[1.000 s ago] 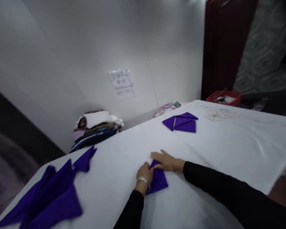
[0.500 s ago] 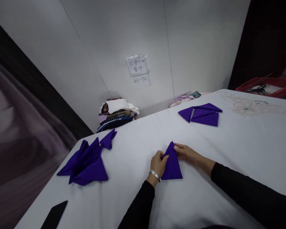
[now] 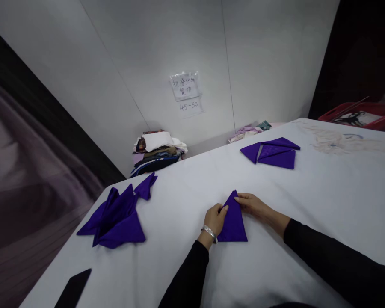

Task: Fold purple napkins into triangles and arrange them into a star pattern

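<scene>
A folded purple napkin (image 3: pixel 234 224) stands out against the white tablecloth, narrow at its top and wide at its lower edge. My left hand (image 3: pixel 215 220), with a silver bracelet at the wrist, grips its left side, thumb on the front face. My right hand (image 3: pixel 250 204) pinches the right edge close to the tip; the fingers behind the cloth are hidden. To the left lies a larger folded purple napkin (image 3: pixel 122 224) with raised points, and a small pointed purple piece (image 3: pixel 145 187) beside it. Farther back on the right is a flat folded purple napkin (image 3: pixel 276 156).
A dark flat object (image 3: pixel 73 288) lies at the table's left front. Piled clothes (image 3: pixel 157 152) and more cloth (image 3: pixel 246 133) sit beyond the far edge, below a paper sign (image 3: pixel 186 87) on the wall. A red basket (image 3: pixel 381 113) stands at the far right.
The held napkin and both hands have shifted very slightly to the right. Both grips on it look the same, and the other napkins have stayed in place.
</scene>
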Action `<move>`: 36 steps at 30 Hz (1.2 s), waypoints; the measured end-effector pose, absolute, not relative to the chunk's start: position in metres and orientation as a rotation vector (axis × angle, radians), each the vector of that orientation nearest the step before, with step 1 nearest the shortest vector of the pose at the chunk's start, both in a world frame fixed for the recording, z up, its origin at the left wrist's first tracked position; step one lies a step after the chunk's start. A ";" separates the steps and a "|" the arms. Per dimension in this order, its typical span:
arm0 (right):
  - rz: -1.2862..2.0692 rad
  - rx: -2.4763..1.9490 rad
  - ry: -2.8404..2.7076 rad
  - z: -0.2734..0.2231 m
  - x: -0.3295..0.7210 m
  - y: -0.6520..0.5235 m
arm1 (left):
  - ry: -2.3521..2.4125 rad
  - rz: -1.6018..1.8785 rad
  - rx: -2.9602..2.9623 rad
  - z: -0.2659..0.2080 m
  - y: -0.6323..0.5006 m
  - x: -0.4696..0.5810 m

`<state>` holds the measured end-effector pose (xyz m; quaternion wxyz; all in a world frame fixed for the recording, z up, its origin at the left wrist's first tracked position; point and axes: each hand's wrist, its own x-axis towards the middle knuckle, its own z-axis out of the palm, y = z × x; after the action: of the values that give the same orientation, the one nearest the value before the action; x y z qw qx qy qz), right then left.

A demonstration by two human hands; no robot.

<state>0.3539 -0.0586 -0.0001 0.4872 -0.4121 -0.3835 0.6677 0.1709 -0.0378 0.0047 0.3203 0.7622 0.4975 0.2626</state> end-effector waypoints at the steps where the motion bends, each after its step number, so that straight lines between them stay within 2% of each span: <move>1: 1.623 -1.011 -0.920 -0.001 0.354 -0.058 | 1.308 0.686 2.008 0.005 -0.038 0.172; 19: 1.525 -1.029 -1.056 0.000 0.361 -0.060 | 1.291 0.914 2.091 0.015 -0.037 0.209; 36: 1.496 -1.019 -1.002 0.001 0.362 -0.060 | 1.259 0.964 1.990 0.015 -0.035 0.213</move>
<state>0.3616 -0.0603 0.0011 0.5109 -0.4232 -0.4163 0.6217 0.2130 -0.0354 0.0148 0.2943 0.7475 0.4728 0.3621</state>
